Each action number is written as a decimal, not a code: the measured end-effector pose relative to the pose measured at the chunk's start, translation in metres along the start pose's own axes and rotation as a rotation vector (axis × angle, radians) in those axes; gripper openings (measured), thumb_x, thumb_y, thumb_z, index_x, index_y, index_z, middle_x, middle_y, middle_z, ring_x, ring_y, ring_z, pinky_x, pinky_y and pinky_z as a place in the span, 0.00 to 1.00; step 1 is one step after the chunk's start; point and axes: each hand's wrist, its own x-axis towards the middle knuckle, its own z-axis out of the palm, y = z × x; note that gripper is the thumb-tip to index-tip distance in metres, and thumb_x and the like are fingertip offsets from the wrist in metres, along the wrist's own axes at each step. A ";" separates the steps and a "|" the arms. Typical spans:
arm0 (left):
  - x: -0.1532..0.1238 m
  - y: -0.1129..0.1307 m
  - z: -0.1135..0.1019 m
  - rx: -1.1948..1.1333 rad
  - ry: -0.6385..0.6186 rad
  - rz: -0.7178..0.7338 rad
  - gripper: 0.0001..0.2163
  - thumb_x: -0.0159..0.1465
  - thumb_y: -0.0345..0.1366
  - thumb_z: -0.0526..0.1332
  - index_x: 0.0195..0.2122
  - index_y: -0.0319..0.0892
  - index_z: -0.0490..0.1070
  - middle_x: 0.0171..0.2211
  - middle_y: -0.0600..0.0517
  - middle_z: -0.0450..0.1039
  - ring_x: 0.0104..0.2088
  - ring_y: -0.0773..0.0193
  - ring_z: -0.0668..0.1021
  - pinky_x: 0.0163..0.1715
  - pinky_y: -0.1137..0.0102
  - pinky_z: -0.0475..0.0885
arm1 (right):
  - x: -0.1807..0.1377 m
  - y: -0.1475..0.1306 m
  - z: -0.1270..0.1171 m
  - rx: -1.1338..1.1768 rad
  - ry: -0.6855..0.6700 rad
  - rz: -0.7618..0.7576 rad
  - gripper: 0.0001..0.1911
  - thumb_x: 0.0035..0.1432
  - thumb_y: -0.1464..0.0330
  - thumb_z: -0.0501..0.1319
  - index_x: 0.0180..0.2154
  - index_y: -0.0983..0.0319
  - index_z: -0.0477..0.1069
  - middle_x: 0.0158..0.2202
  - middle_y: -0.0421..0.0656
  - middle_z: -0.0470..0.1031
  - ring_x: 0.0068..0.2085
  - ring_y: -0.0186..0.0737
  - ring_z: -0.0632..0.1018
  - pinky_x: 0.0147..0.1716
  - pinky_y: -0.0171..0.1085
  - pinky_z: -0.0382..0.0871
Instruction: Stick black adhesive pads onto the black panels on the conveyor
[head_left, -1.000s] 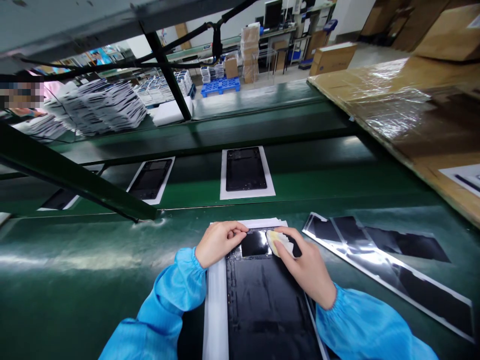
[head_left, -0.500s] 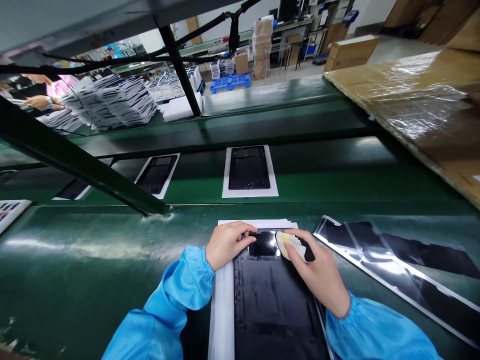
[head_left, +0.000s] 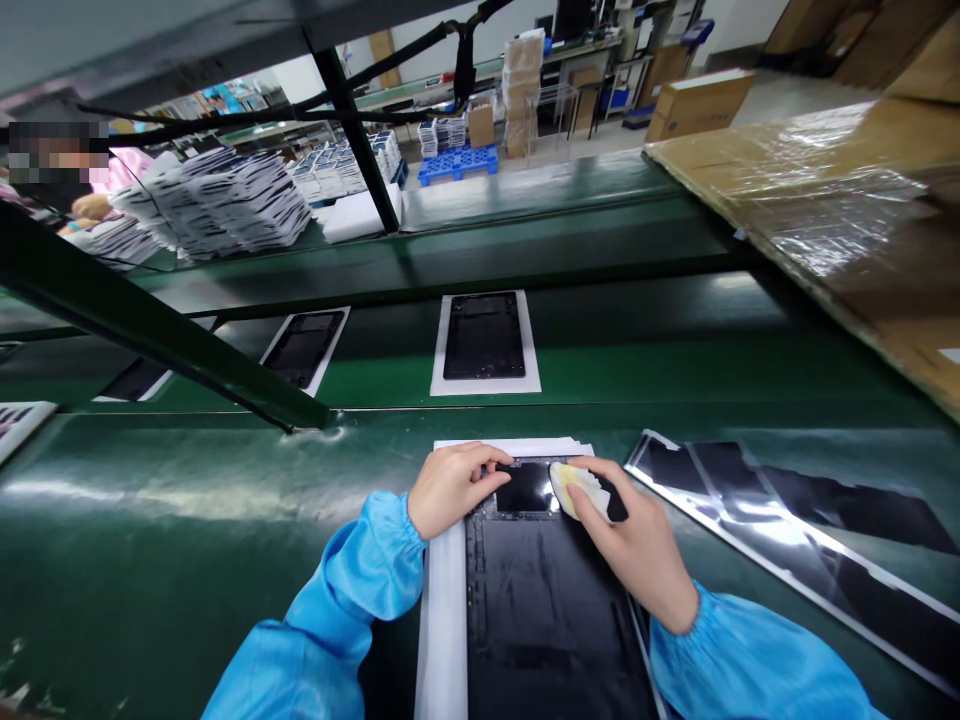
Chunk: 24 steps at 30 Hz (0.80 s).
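A black tablet panel (head_left: 551, 610) lies on white foam sheets (head_left: 444, 630) in front of me. Across its upper end is a glossy black rectangular film (head_left: 523, 487). My left hand (head_left: 454, 487) has thumb and forefinger closed at the film's left edge; the exact grip is partly hidden by the fingers. A folded white and yellowish cloth (head_left: 581, 488) is pinched in my right hand (head_left: 637, 540), pressed against the film's right end. Both arms wear blue sleeves.
On the right lies a white-edged sheet with black film strips (head_left: 795, 535). Beyond, a belt carries black panels on white sheets, one straight ahead (head_left: 486, 338). A green post (head_left: 172, 320) slants across the left. Wrapped cardboard (head_left: 832, 200) stands far right; a co-worker sits behind stacked panels (head_left: 217, 200).
The panels on the far belt have shifted slightly left. The co-worker at far left has changed posture. My hands, the film and the cloth stay almost in place.
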 end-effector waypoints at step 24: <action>-0.009 0.016 -0.003 0.713 0.080 0.136 0.20 0.61 0.43 0.65 0.52 0.42 0.67 0.35 0.51 0.72 0.35 0.60 0.74 0.26 0.72 0.67 | -0.001 0.001 0.002 -0.019 -0.017 0.012 0.11 0.63 0.60 0.53 0.42 0.57 0.68 0.36 0.40 0.77 0.29 0.43 0.78 0.27 0.35 0.68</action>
